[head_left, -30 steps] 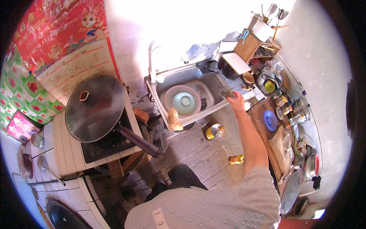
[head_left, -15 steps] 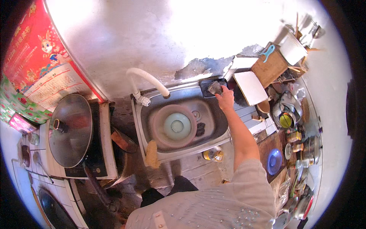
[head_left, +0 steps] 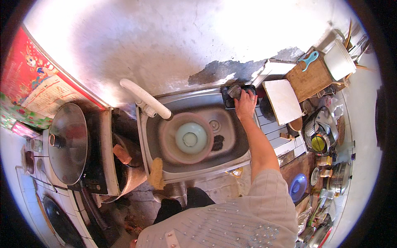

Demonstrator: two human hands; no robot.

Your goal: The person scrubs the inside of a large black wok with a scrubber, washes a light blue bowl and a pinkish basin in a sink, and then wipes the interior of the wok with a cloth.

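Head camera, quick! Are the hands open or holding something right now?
Left hand: not in view.
Right hand: at the grey lump over the black tray; can't tell if it's gripping it.

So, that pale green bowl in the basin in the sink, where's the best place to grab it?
Probably by the raised ring at the middle of the pale green bowl, pinched from straight above. The bowl looks upside down, so the ring faces up, while the wall of the pink basin surrounds it and leaves little room from the side.
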